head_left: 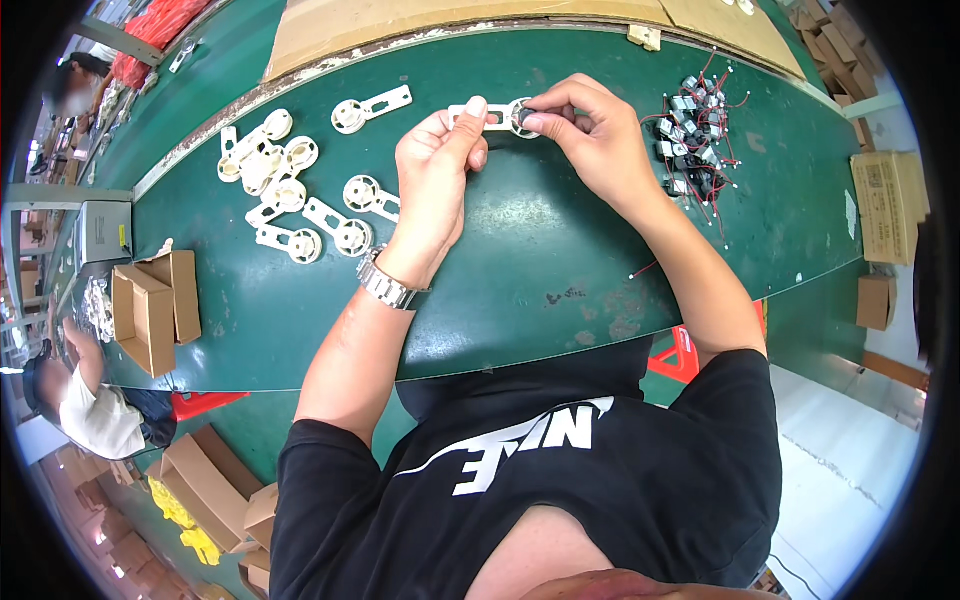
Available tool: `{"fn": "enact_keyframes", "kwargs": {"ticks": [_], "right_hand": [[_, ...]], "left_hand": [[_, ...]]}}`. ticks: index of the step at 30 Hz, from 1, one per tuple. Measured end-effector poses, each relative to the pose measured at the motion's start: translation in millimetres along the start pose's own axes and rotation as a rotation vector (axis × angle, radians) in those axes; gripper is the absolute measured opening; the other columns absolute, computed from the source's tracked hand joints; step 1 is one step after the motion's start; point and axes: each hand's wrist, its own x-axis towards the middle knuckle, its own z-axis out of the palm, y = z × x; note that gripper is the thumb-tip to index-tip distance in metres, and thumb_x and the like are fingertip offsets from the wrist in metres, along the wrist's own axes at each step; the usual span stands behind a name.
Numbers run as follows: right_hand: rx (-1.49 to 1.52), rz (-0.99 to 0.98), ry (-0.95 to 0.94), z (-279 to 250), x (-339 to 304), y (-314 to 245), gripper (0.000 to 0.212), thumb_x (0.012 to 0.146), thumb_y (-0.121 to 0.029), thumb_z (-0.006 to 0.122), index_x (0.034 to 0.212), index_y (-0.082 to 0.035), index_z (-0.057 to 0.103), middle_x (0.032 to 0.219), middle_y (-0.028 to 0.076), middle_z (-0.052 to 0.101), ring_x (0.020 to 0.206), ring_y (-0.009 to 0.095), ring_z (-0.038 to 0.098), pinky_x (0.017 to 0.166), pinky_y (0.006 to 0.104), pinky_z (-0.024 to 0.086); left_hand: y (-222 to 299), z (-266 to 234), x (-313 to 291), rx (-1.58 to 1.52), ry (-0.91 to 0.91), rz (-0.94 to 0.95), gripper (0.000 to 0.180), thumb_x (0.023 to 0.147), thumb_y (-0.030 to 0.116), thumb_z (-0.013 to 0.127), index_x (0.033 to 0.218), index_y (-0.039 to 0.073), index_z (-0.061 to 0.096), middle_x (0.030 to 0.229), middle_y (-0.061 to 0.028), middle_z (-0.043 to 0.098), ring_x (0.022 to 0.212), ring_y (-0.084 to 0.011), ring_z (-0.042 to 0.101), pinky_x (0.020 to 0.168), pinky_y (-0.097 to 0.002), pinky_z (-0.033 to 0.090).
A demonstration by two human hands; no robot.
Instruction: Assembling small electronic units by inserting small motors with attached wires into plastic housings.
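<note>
Cream part (pixel 509 117) is gripped by left hand (pixel 443 150), small dark piece (pixel 527 118) pinched at its round end by right hand (pixel 592 128), over green table (pixel 520 250). Loose cream parts (pixel 262 167) are strewn left, one partly hidden by left wrist; wired components (pixel 690 130) are heaped right.

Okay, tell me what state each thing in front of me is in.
Left hand, closed on the white part.
Right hand, pinching a small dark piece.
White part, held.
Other white parts, loose, some piled.
Wired components, heaped, wires splayed.
Wristwatch, worn.
Small cardboard boxes, open.
</note>
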Motion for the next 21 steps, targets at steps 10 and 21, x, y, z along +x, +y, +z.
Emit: {"fn": "enact_keyframes", "kwargs": {"ticks": [10, 21], "right_hand": [[0.422, 0.440, -0.299, -6.5, 0.3, -15.4, 0.048, 0.105, -0.013, 0.063, 0.151, -0.008, 0.053, 0.106, 0.007, 0.068, 0.078, 0.012, 0.066, 0.059, 0.0242, 0.054], [0.350, 0.534, -0.247, -10.9, 2.9, -11.2, 0.027, 0.101, -0.004, 0.066, 0.126, -0.001, 0.072, 0.098, 0.010, 0.075, 0.074, 0.016, 0.072, 0.068, 0.0307, 0.064]], "left_hand": [[3.4, 3.0, -2.2, 0.020, -0.042, 0.032, 0.025, 0.104, 0.023, 0.069, 0.097, -0.001, 0.069, 0.067, 0.0043, 0.049, 0.063, -0.0067, 0.040, 0.065, -0.0254, 0.036], [-1.3, 8.1, -4.4, 0.120, -0.082, 0.025, 0.023, 0.105, 0.021, 0.067, 0.097, 0.000, 0.069, 0.068, 0.0046, 0.049, 0.065, -0.0064, 0.042, 0.065, -0.0246, 0.037]]}}
